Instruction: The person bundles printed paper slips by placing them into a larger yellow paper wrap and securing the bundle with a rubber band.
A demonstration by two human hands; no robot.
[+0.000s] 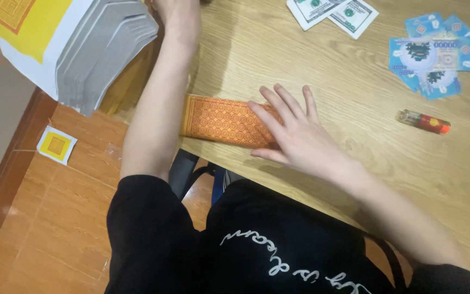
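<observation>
My right hand (295, 133) lies flat, fingers spread, on the right end of an orange patterned folded paper (218, 120) that rests along the near edge of the wooden table (354, 71). My left arm reaches up along the table's left side; my left hand (172, 8) is mostly cut off by the top of the frame, beside a thick stack of white, grey and yellow printed sheets (82, 49). Whether that hand grips the stack is hidden.
Blue printed paper notes (433, 54) lie fanned at the far right. Two green-and-white notes (333, 13) sit at the top. A red and yellow lighter (424, 121) lies right of my hand. A small yellow square paper (56, 145) is on the tiled floor.
</observation>
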